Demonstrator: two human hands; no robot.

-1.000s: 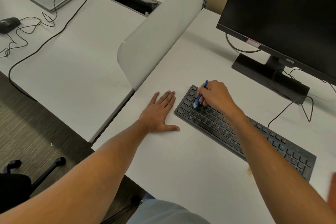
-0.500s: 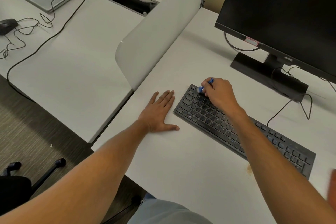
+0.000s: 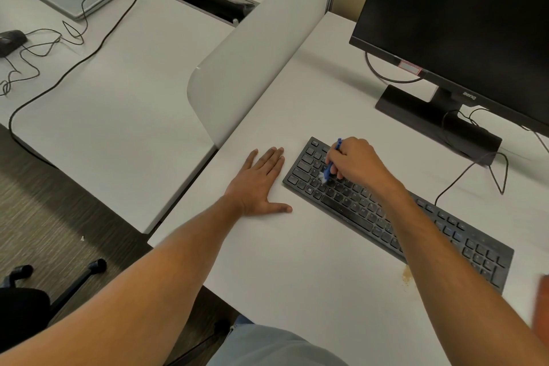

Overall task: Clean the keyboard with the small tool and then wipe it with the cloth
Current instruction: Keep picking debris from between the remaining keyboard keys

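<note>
The right hand [image 3: 355, 162] curls its fingers round a small blue-handled brush [image 3: 330, 163], white bristles on the left-end keys of the flat black keyboard [image 3: 365, 211] lying on the white desk [image 3: 297, 261], while the left hand [image 3: 258, 184] rests flat beside it, fingers straight.

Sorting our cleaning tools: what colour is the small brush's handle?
Blue, with whitish bristles; the brush shows in the head view, the only one.
</note>
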